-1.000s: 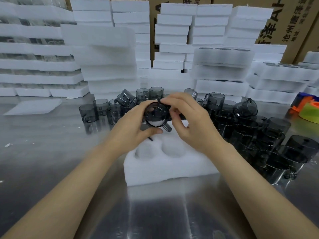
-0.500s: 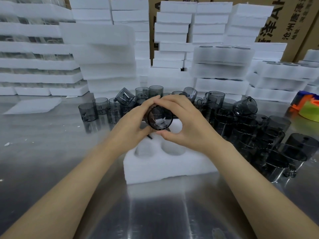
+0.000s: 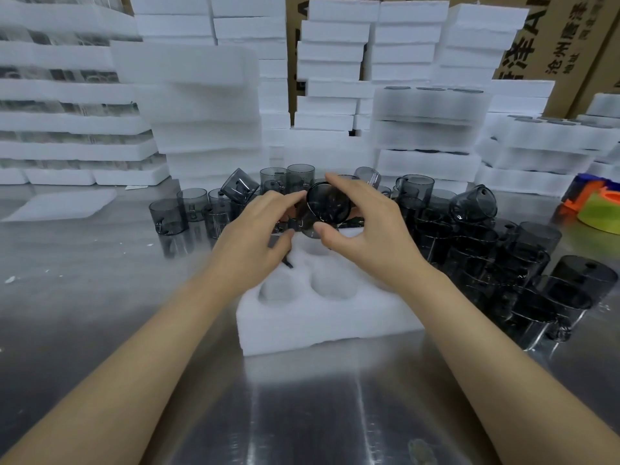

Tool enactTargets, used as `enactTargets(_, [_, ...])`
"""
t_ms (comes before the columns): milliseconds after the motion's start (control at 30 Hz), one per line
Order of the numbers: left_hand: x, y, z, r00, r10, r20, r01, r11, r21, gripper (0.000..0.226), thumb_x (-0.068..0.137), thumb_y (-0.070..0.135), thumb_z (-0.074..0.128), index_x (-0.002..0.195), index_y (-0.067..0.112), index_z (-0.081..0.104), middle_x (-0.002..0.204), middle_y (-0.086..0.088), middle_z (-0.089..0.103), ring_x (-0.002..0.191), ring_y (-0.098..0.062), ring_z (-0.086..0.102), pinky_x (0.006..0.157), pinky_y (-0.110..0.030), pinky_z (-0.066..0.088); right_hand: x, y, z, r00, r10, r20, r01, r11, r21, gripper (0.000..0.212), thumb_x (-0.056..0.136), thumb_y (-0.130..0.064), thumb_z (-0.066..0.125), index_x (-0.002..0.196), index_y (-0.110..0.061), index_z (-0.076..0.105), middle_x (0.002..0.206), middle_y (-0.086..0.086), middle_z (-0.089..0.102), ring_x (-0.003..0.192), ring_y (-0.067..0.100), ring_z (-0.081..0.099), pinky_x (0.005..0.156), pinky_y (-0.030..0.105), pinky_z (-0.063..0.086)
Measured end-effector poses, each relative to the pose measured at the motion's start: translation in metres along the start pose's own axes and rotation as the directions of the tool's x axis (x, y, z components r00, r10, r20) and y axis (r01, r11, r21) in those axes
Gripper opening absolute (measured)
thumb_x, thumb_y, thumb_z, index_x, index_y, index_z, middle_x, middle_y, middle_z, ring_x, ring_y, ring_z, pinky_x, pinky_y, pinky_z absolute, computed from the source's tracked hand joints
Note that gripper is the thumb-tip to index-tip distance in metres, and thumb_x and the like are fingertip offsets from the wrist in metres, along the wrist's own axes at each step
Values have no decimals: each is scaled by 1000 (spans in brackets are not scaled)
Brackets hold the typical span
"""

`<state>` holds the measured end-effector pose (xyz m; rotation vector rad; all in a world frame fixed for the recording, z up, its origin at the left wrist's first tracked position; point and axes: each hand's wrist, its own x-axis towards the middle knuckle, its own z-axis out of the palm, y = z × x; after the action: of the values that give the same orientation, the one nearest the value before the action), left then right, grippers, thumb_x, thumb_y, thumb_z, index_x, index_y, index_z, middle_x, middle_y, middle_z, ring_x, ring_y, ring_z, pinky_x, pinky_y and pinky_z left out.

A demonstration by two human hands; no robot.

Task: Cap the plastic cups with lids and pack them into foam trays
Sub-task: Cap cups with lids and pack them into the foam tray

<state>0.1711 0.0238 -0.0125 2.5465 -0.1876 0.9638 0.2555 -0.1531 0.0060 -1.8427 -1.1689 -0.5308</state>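
One cup (image 3: 330, 204), axis pointing toward the camera, was pinched between left hand (image 3: 255, 229) and right hand (image 3: 369, 229) above the foam tray (image 3: 328, 320).

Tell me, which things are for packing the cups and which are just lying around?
For the job:
- cup, held by the left hand and right hand
- tray below it
- loose cups around the tray
- stacked trays behind

Just lying about:
- green thing, far right
- boxes at the back
- foam sheet, left
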Motion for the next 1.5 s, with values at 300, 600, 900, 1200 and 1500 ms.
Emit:
enactTargets(300, [1,-5,2,1000,-14,28,15,1000,-24,41,90,-4,48,126,11,60,119,3,53,113,-17,50,88,-46,48,0,3,4,974,129,188,-125,992,-31,49,86,-21,66,134,-15,55,128,-8,53,110,-4,46,92,2,33])
enactTargets(600, [1,-7,0,995,-33,98,33,999,2,43,90,1,51,131,16,57,117,12,50,112,-12,47,90,-45,47,-1,-2,-1,947,129,294,-95,987,-130,32,95,-18,56,127,-13,61,142,1,46,132,12,40,102,7,20])
enactTargets(900, [1,-5,-3,981,-69,180,74,997,-21,35,94,11,52,128,14,59,116,11,52,112,-9,48,95,-39,44,-1,-6,-6,919,99,383,-22,979,-201,27,98,-16,51,120,-13,65,151,-1,37,133,17,41,108,28,30])
enactTargets(1200, [0,-1,-6,966,-60,250,62,998,1,21,94,13,54,106,10,70,107,5,54,101,-11,50,92,-34,44,0,-6,-4,880,48,473,102,953,-286,28,99,-13,46,121,-12,63,148,5,41,121,27,44,100,31,32])
enactTargets(1500, [1,5,-4,970,-87,226,69,994,86,42,96,18,49,137,16,50,123,7,48,114,-10,44,96,-31,41,-2,-1,-2,900,160,406,-116,985,-131,26,94,-18,58,118,-20,67,129,-4,61,112,8,53,95,10,37])
